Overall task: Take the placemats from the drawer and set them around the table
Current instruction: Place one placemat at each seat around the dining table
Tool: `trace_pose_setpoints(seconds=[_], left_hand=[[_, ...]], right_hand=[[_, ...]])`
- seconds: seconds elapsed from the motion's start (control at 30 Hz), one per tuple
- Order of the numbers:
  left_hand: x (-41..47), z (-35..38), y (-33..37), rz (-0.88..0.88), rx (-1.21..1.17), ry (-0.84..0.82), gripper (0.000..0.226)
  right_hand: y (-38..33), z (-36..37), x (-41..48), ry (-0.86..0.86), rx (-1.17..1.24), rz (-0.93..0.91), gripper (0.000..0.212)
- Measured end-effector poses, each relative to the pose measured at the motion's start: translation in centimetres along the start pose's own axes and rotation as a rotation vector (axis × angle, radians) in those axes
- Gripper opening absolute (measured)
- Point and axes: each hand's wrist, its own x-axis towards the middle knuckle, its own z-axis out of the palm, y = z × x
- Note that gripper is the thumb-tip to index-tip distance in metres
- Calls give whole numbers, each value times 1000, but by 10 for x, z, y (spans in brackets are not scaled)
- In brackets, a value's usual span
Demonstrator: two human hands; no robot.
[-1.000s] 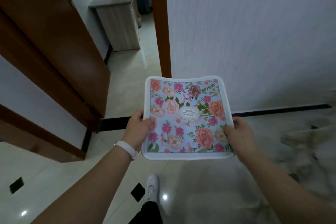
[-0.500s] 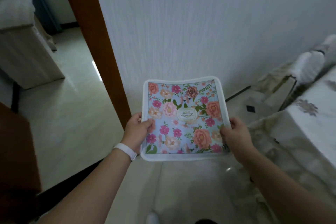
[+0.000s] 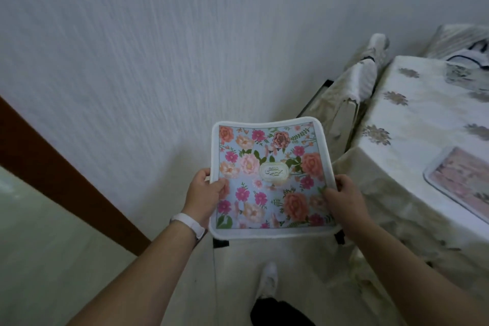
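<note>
Floral placemat, white border, pale blue field with pink and orange flowers and a small white oval emblem at centre, held out flat at waist height above the pale floor, not resting on anything. Left hand closed on the mat's left edge, thumb on top, fingers beneath; white wristband on that wrist. Right hand closed on the right edge near the lower corner, thumb on the printed face. Far edge of the mat bows up slightly. To the right, table under a cream cloth with grey flower motifs; its near left corner lies just beside the held mat. A second placemat already lies on the tabletop towards the right edge, blurred. Chair with a pale cover stands at the table's far left side, against the white textured wall. Brown door frame runs diagonally at the left. White shoe visible below the mat.
</note>
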Motion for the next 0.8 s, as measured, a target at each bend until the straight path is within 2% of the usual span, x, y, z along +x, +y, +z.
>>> trace_pose_setpoints(seconds=[0.3,0.43,0.6,0.8], left_hand=[[120,64,35,-72,35,-21,20],[175,119,64,-93,84,-87,19],[222,194,99,-36,77,-182,17],[282,246,127,-3,105,-254,22]], right_hand=[[-12,13,128,22,44,66,18],[-27,-11,189,52,49,78,14],[-45,-54,255,136,51,104,16],[-68,-75,306,208,52,92,20]])
